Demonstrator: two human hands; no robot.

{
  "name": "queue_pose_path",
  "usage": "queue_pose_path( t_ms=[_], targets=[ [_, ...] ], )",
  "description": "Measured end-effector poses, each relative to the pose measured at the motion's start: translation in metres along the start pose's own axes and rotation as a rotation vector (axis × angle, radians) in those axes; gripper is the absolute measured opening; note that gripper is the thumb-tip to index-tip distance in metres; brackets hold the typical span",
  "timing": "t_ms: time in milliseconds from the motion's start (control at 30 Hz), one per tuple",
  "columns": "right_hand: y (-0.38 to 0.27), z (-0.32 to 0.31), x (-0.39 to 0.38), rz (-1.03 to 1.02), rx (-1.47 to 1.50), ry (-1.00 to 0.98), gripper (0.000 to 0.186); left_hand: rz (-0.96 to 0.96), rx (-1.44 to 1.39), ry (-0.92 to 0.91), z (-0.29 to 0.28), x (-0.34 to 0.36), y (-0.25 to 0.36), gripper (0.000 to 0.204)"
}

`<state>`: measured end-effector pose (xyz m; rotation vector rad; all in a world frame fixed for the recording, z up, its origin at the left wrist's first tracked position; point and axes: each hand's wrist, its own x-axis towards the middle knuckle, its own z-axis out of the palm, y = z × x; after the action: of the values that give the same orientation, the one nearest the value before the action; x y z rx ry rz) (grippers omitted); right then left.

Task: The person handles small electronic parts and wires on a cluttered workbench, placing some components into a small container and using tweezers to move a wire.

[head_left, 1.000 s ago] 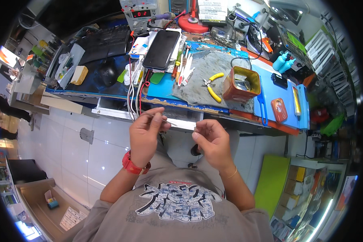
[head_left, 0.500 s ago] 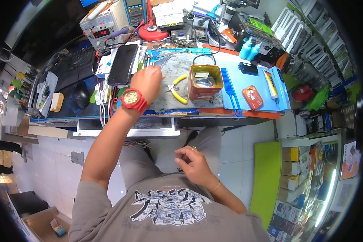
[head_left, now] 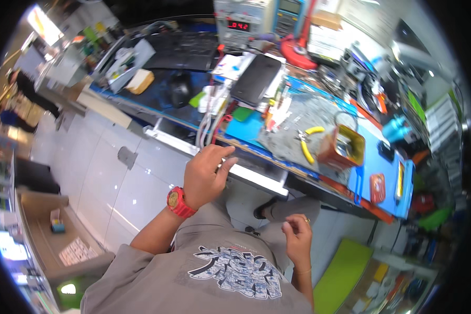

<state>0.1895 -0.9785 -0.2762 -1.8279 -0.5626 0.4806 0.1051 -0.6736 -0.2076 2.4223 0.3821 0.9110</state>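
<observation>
My left hand (head_left: 206, 172), with a red watch at the wrist, is over the front edge of the drawer (head_left: 261, 179), its thumb and forefinger apart and curved. Below and to the right, my right hand (head_left: 297, 239) is near my leg with loosely closed fingers; whatever may be in them is hidden. Beyond them on the bench lie a dark phone (head_left: 254, 78) on papers, white and red cables (head_left: 205, 123) hanging over the edge, yellow-handled pliers (head_left: 309, 155) and a square tin (head_left: 329, 152) with small items inside.
At the back stand a power supply (head_left: 238, 13), a multimeter (head_left: 289, 9) and a red stand (head_left: 295, 49). A blue case (head_left: 383, 175) is at the bench's right. A green board (head_left: 335, 277) is at lower right, a tan chair (head_left: 44, 220) at left, and a person (head_left: 31, 91) farther off.
Since half a second ago my left hand has come back from over the bench to the drawer's edge. The whole view has turned, so the bench now slants down to the right.
</observation>
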Motion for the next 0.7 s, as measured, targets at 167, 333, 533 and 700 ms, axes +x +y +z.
queue_pose_path(
  t_ms=[167, 333, 533, 700],
  targets=[
    [-0.011, 0.011, 0.008, -0.003, -0.021, -0.065, 0.010, -0.273, -0.064, 0.116, -0.034, -0.015, -0.040, 0.020],
    [-0.026, 0.021, 0.009, -0.076, -0.142, -0.080, 0.010, -0.326, -0.073, 0.149, -0.035, -0.023, -0.049, 0.019],
    [-0.036, 0.024, 0.011, -0.081, -0.194, -0.063, 0.012, -0.300, -0.073, 0.143, -0.029, -0.039, -0.057, 0.019],
    [-0.056, 0.038, 0.029, -0.272, -0.269, -0.047, 0.013, -0.317, -0.105, 0.166, -0.032, -0.045, -0.067, 0.018]
  ],
)
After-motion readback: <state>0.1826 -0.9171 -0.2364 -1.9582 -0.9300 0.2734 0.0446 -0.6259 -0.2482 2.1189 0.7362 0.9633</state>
